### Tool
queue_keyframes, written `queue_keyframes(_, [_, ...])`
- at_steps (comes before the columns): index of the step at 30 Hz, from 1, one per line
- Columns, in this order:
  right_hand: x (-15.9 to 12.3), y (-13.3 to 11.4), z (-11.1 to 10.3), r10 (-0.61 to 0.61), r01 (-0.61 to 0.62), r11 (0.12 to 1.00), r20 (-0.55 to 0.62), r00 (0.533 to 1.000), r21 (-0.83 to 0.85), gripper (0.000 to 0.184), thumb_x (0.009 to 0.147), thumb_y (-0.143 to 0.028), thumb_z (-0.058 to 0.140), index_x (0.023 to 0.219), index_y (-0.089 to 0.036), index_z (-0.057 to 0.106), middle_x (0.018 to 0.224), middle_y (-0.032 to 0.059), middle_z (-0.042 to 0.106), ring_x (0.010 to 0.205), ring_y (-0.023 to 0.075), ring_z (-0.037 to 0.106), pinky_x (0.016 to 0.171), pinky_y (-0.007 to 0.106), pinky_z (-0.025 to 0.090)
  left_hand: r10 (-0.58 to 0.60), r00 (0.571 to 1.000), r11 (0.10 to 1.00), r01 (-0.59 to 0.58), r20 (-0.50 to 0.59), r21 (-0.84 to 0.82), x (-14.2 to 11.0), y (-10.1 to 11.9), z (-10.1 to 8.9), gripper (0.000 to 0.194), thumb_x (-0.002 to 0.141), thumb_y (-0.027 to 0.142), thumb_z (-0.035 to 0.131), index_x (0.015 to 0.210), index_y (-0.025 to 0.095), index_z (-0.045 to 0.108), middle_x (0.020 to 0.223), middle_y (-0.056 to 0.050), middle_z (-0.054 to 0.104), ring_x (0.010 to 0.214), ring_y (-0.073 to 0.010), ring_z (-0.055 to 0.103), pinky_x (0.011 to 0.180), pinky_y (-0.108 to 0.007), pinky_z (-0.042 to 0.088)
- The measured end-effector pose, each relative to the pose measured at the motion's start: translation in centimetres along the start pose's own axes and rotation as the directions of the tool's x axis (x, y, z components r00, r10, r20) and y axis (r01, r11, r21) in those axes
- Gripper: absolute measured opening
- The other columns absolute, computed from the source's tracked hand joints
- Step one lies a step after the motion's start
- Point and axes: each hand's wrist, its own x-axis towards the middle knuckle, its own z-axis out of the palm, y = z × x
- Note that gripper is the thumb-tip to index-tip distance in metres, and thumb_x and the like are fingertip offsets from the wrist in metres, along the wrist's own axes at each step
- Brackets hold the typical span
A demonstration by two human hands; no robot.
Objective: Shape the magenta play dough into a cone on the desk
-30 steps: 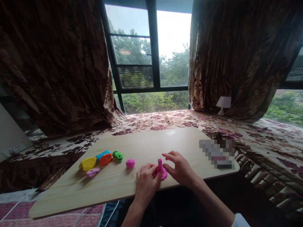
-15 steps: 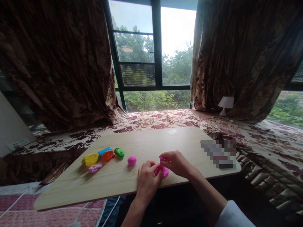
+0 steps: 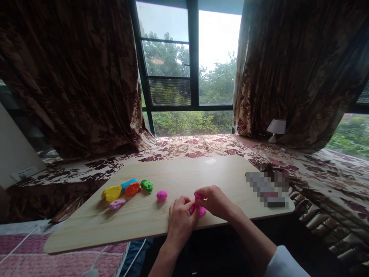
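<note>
– At the near edge of the table (image 3: 227, 173), what's gripped?
– Magenta piece (image 3: 202, 212), clay-like. Right hand (image 3: 216, 201) pinches its raised top, left hand (image 3: 180, 217) grips the low part by thumb and fingers. Exact fingertip contact: can't tell, partly hidden.
– Rest?
– Magenta ball (image 3: 162, 196) apart, left of the hands. Farther left: green lump (image 3: 147, 186), orange lump (image 3: 133, 189), blue lump (image 3: 129, 184), yellow lump (image 3: 112, 193), pale pink lump (image 3: 117, 204).

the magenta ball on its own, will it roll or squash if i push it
The magenta ball looks rounded, so it may roll a little on the smooth board. Its dough-like look suggests it would dent under firm fingers.
</note>
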Motion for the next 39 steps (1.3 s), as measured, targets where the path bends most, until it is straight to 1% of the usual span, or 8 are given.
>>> queue_keyframes(17, [-0.2, -0.1, 0.4, 0.014, -0.014, 1.000, 0.015, 1.000, 0.005, 0.014, 0.077, -0.018, 0.056, 0.068, -0.018, 0.067, 0.068, 0.0025, 0.068, 0.064, 0.0125, 0.057, 0.060, 0.021, 0.035, -0.016, 1.000, 0.997, 0.017, 0.011, -0.081, 0.0, 0.2, -0.2, 0.022, 0.082, 0.036, 0.049, 0.079, 0.027, 0.069, 0.085, -0.003, 0.058, 0.086, -0.0215, 0.052, 0.083, -0.039, 0.037])
queue_keyframes(19, [-0.3, 0.0, -0.2, 0.000, -0.001, 0.999, 0.033, 0.999, 0.037, 0.011, 0.077, -0.022, 0.058, 0.077, -0.019, 0.069, 0.071, 0.0020, 0.069, 0.065, 0.0129, 0.060, 0.061, 0.020, 0.038, -0.013, 1.000, 0.993, 0.015, 0.020, -0.115, 0.0, 0.3, -0.5, 0.022, 0.081, 0.039, 0.051, 0.080, 0.027, 0.069, 0.086, -0.004, 0.059, 0.087, -0.0223, 0.053, 0.083, -0.040, 0.039])
queue_keyframes(22, [-0.5, 0.6, -1.6, -0.013, 0.010, 0.997, 0.039, 0.999, 0.083, 0.027, 0.081, -0.027, 0.057, 0.105, -0.021, 0.065, 0.084, 0.0031, 0.072, 0.072, 0.0143, 0.064, 0.065, 0.021, 0.044, 0.004, 0.999, 0.981, 0.006, 0.051, -0.194, -0.2, -0.1, -1.1, 0.025, 0.077, 0.042, 0.057, 0.094, 0.028, 0.068, 0.093, -0.004, 0.061, 0.090, -0.0219, 0.055, 0.084, -0.038, 0.042])
queue_keyframes(24, [-0.8, 1.1, -2.3, -0.006, 0.005, 0.995, 0.018, 1.000, 0.095, 0.031, 0.083, -0.025, 0.053, 0.113, -0.020, 0.061, 0.094, 0.0056, 0.071, 0.080, 0.0161, 0.065, 0.071, 0.024, 0.045, 0.009, 0.998, 0.966, 0.009, 0.066, -0.257, -0.3, -0.6, -1.5, 0.032, 0.077, 0.039, 0.058, 0.105, 0.027, 0.065, 0.101, -0.004, 0.061, 0.097, -0.0204, 0.056, 0.087, -0.034, 0.044])
queue_keyframes(26, [-1.2, 1.5, -2.6, 0.002, -0.002, 0.995, -0.001, 1.000, 0.100, 0.027, 0.083, -0.020, 0.052, 0.108, -0.019, 0.064, 0.097, 0.0071, 0.070, 0.083, 0.0171, 0.064, 0.074, 0.026, 0.046, -0.011, 0.998, 0.950, 0.030, 0.064, -0.310, -0.3, -1.1, -1.9, 0.033, 0.080, 0.035, 0.055, 0.109, 0.024, 0.063, 0.108, -0.005, 0.060, 0.103, -0.0189, 0.056, 0.090, -0.031, 0.044])
queue_keyframes(29, [-1.3, 1.7, -2.2, 0.004, -0.002, 0.994, -0.021, 1.000, 0.112, 0.026, 0.081, -0.015, 0.053, 0.103, -0.019, 0.066, 0.092, 0.0062, 0.069, 0.077, 0.0152, 0.063, 0.071, 0.025, 0.047, -0.055, 0.998, 0.930, 0.065, 0.038, -0.363, 0.4, -1.5, -2.2, 0.030, 0.083, 0.032, 0.050, 0.106, 0.019, 0.065, 0.109, -0.007, 0.061, 0.106, -0.0185, 0.056, 0.093, -0.032, 0.044])
queue_keyframes(34, [-1.0, 1.1, -1.3, -0.011, 0.021, 0.992, -0.084, 0.996, 0.127, 0.033, 0.082, -0.015, 0.052, 0.114, -0.022, 0.060, 0.092, 0.0043, 0.066, 0.072, 0.0122, 0.061, 0.068, 0.023, 0.046, -0.039, 0.999, 0.907, 0.033, -0.005, -0.421, 1.9, -0.5, -2.5, 0.027, 0.083, 0.032, 0.051, 0.102, 0.021, 0.066, 0.102, -0.004, 0.066, 0.100, -0.0167, 0.059, 0.091, -0.030, 0.045])
queue_keyframes(39, [-1.1, 0.7, -0.8, -0.015, 0.033, 0.991, -0.132, 0.991, 0.133, 0.026, 0.084, -0.017, 0.052, 0.106, -0.023, 0.065, 0.085, 0.0029, 0.066, 0.072, 0.0122, 0.060, 0.067, 0.022, 0.044, -0.045, 0.998, 0.906, 0.023, -0.042, -0.423, 2.5, 0.3, -2.3, 0.024, 0.081, 0.033, 0.053, 0.095, 0.021, 0.069, 0.092, -0.004, 0.070, 0.092, -0.0186, 0.063, 0.085, -0.033, 0.048])
